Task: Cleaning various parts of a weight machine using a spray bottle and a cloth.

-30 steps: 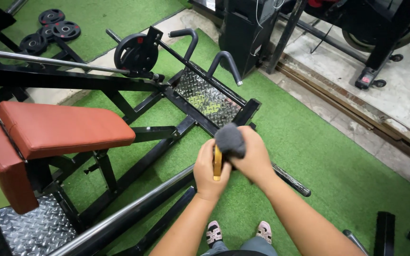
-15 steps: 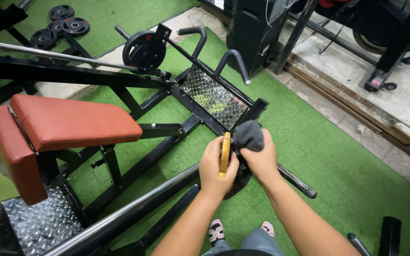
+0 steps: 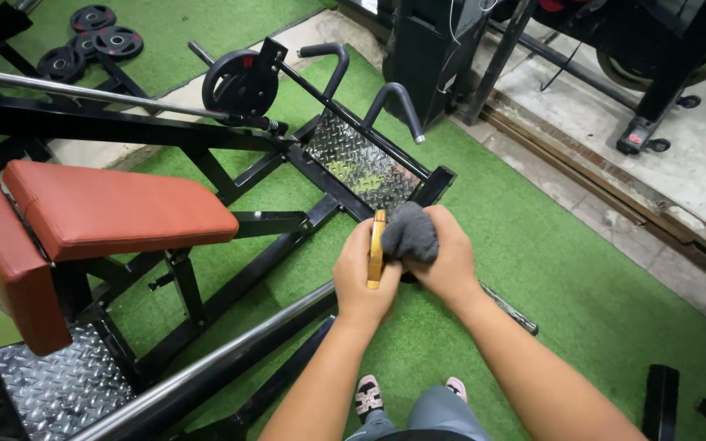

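We clamp the yellow disc (image 3: 377, 249) edge-on in our left hand (image 3: 359, 282); our right hand (image 3: 449, 261) bunches the grey cloth (image 3: 409, 234) against it. Hard rubbing probably twists it loose onto the turf (image 3: 565, 269).

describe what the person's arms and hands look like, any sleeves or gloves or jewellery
Both forearms are bare from the bottom edge of the picture to the wrists, with no sleeve in view. The left hand and right hand are bare too: no gloves. No watch, bracelet or ring shows on the parts that face the head camera. No markings or tape can be seen on either arm.
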